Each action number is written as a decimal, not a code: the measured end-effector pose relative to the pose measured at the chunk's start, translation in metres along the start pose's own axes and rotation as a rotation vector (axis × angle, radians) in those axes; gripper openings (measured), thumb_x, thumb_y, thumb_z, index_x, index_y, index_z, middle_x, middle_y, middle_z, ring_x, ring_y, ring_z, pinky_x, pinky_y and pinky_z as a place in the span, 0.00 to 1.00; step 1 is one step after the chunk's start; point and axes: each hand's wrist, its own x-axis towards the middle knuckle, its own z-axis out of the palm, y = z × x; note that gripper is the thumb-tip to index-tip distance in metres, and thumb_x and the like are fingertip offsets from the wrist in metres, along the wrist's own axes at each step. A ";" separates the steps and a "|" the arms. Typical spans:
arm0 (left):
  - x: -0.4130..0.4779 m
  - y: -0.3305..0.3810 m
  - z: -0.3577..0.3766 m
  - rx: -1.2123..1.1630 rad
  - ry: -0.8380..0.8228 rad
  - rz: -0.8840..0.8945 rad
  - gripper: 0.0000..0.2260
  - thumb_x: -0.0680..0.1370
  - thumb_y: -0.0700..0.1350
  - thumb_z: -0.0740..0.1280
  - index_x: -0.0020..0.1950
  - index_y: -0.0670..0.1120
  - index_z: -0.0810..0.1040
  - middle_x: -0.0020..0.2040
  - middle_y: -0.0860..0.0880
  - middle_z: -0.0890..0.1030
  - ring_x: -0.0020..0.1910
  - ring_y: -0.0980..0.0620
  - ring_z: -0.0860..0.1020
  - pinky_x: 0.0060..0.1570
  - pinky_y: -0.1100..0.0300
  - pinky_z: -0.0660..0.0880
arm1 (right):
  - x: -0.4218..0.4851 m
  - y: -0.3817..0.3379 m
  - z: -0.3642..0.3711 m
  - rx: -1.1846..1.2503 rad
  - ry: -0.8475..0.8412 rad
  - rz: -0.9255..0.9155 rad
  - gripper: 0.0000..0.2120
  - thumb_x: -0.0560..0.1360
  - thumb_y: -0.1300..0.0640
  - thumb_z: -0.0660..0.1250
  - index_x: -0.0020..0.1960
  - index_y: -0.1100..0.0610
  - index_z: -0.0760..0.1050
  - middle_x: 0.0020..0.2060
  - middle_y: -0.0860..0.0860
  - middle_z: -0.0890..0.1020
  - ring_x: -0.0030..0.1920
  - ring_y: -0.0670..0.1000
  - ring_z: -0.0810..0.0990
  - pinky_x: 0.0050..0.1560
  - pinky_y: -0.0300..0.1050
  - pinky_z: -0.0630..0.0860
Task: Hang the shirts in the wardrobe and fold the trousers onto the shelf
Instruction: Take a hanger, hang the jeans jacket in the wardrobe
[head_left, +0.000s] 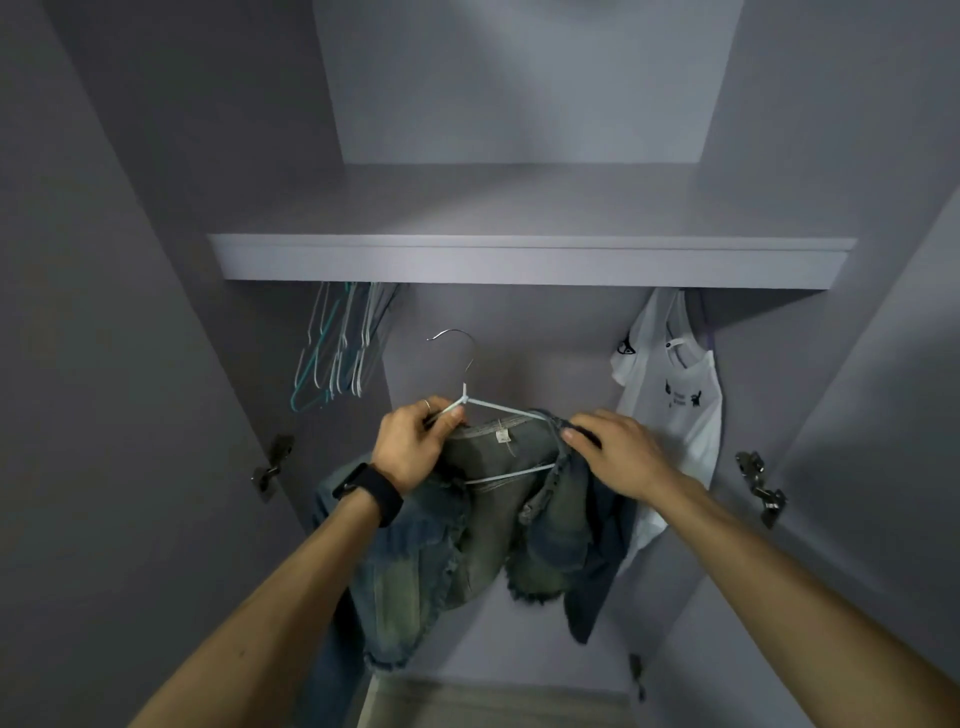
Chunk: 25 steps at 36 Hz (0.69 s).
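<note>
Denim shirt (483, 519), washed blue-green with frayed hems: draped over a pale blue wire hanger (506, 408) and held in mid-air before the wardrobe (519, 338), below the front edge of the shelf (530, 260) and about midway between its left and right ends. The hanger's metal hook points up and is clear of the rail (the rail itself is hidden behind the shelf edge).

Left hand (415, 447): fingers curled, gripping the hanger's left arm just beside the neck, together with the collar cloth. Black watch (376, 491) on the wrist.

Right hand (618, 452): fingers bent, pinching the denim at the hanger's right shoulder.

White T-shirt (680, 410), small dark print: hanging under the shelf's right end, just beside the right hand.

Empty hangers (337, 348), pale blue and teal, one bunch: hanging under the shelf's left end.

Metal door hinges, two: one on the left side wall (272, 462), one on the right (758, 483).
</note>
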 end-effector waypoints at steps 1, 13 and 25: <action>0.003 0.001 -0.001 0.020 0.006 0.003 0.07 0.81 0.49 0.68 0.47 0.49 0.84 0.42 0.54 0.85 0.43 0.63 0.81 0.46 0.64 0.74 | 0.001 -0.002 0.002 -0.033 0.036 -0.008 0.15 0.84 0.45 0.57 0.54 0.52 0.78 0.47 0.50 0.80 0.50 0.56 0.79 0.47 0.49 0.72; 0.000 0.007 0.008 0.244 -0.034 0.070 0.16 0.84 0.55 0.59 0.42 0.45 0.71 0.34 0.51 0.74 0.38 0.43 0.76 0.37 0.52 0.69 | -0.007 -0.020 0.017 0.095 0.300 -0.124 0.20 0.83 0.40 0.50 0.50 0.49 0.77 0.43 0.46 0.82 0.41 0.55 0.81 0.39 0.52 0.78; 0.004 0.034 0.018 0.265 -0.073 0.243 0.13 0.84 0.49 0.61 0.41 0.48 0.66 0.36 0.52 0.70 0.41 0.39 0.76 0.44 0.48 0.71 | -0.012 -0.059 0.012 0.144 0.216 -0.068 0.23 0.82 0.37 0.52 0.68 0.45 0.75 0.62 0.47 0.80 0.59 0.56 0.80 0.54 0.56 0.80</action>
